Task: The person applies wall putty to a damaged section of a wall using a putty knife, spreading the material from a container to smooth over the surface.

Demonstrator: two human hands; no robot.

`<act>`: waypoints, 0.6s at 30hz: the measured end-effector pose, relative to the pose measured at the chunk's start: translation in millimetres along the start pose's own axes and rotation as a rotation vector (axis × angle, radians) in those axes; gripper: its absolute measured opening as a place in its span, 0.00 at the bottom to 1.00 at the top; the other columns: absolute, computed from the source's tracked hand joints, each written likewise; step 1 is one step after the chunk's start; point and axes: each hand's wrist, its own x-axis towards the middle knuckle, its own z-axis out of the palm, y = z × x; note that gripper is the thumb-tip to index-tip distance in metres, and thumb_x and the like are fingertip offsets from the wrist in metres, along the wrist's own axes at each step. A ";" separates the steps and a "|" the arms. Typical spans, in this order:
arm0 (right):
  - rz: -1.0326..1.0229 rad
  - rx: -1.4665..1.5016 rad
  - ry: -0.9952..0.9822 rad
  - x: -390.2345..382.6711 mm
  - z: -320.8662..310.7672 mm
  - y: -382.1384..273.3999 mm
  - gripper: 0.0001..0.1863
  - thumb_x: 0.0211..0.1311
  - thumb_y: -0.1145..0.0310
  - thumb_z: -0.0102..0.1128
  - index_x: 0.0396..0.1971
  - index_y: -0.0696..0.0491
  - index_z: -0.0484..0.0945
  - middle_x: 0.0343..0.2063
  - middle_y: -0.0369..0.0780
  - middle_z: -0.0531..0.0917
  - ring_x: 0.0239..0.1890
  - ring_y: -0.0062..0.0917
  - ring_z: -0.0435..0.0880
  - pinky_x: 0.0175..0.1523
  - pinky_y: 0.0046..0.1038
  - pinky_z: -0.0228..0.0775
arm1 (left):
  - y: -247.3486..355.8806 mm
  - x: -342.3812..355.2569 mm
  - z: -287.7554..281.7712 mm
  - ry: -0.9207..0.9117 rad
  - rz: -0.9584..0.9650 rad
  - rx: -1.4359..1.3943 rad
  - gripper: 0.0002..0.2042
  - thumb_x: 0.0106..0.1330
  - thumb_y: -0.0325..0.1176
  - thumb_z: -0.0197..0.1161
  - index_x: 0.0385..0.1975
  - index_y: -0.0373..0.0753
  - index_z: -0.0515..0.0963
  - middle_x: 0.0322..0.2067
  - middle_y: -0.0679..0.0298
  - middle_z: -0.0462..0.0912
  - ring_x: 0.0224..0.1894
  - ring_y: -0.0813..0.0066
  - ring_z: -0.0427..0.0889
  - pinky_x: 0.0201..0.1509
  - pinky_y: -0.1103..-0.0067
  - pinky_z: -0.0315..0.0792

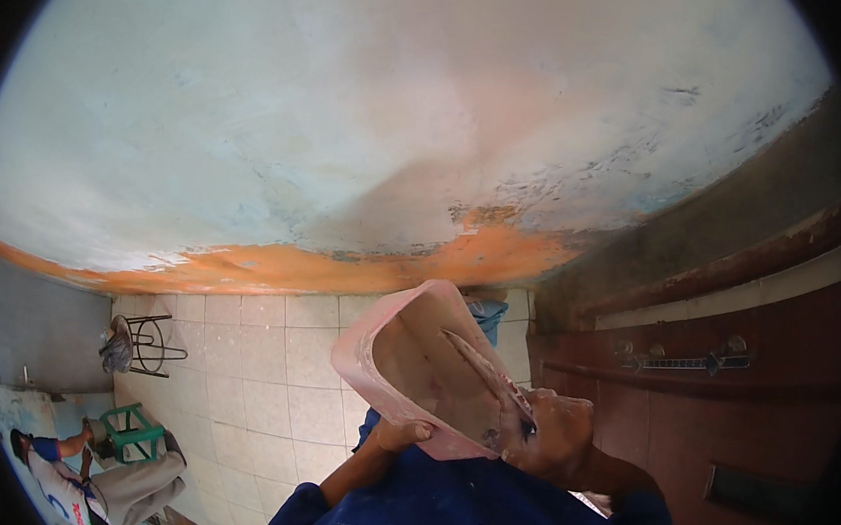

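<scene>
My left hand grips the lower left rim of a pink, smeared plastic tub, its thumb over the edge. The tub tilts in front of my blue-clothed body, with thin greyish-brown residue inside. My right hand is closed on a long flat scraper at the tub's lower right, the blade reaching along the inside. Its fingertips are partly hidden.
A patchy white-and-orange wall rises ahead above tiled floor. A red-brown door is at right, blue cloth behind the tub. At left are a black metal stool, a green stool and another person.
</scene>
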 end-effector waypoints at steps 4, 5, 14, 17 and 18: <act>0.005 0.053 -0.050 1.4 -2.7 0.2 0.13 0.40 0.74 0.62 0.28 0.60 0.71 0.18 0.42 0.73 0.16 0.28 0.77 0.19 0.28 0.69 | 2.3 0.4 -0.1 0.004 0.006 -0.023 0.14 0.59 0.44 0.56 0.30 0.40 0.80 0.32 0.61 0.80 0.41 0.66 0.76 0.49 0.70 0.67; -0.002 0.076 -0.044 3.3 -3.4 0.5 0.14 0.39 0.74 0.62 0.28 0.60 0.70 0.18 0.42 0.73 0.16 0.29 0.77 0.19 0.28 0.69 | 4.6 0.7 0.3 0.004 0.009 -0.034 0.14 0.59 0.44 0.56 0.31 0.40 0.80 0.32 0.61 0.80 0.41 0.66 0.76 0.49 0.70 0.67; -0.142 0.011 -0.014 10.1 10.8 7.8 0.09 0.38 0.81 0.62 0.22 0.66 0.72 0.14 0.43 0.69 0.07 0.26 0.68 0.09 0.26 0.56 | 14.8 -1.2 3.1 0.003 0.009 -0.088 0.15 0.59 0.44 0.56 0.34 0.39 0.77 0.35 0.60 0.79 0.42 0.65 0.75 0.50 0.69 0.67; -0.095 0.103 0.043 8.0 20.8 1.4 0.10 0.37 0.81 0.61 0.24 0.67 0.74 0.16 0.45 0.69 0.08 0.26 0.67 0.09 0.25 0.54 | 17.1 0.7 6.5 -0.006 0.002 -0.101 0.15 0.59 0.44 0.56 0.35 0.38 0.77 0.35 0.60 0.78 0.43 0.65 0.75 0.51 0.69 0.67; -0.133 0.071 0.048 7.4 20.1 2.8 0.11 0.37 0.80 0.61 0.25 0.67 0.74 0.16 0.45 0.69 0.08 0.26 0.67 0.09 0.25 0.54 | 18.4 1.3 8.5 -0.011 -0.001 -0.105 0.15 0.59 0.44 0.56 0.35 0.38 0.76 0.36 0.59 0.78 0.43 0.64 0.75 0.51 0.69 0.67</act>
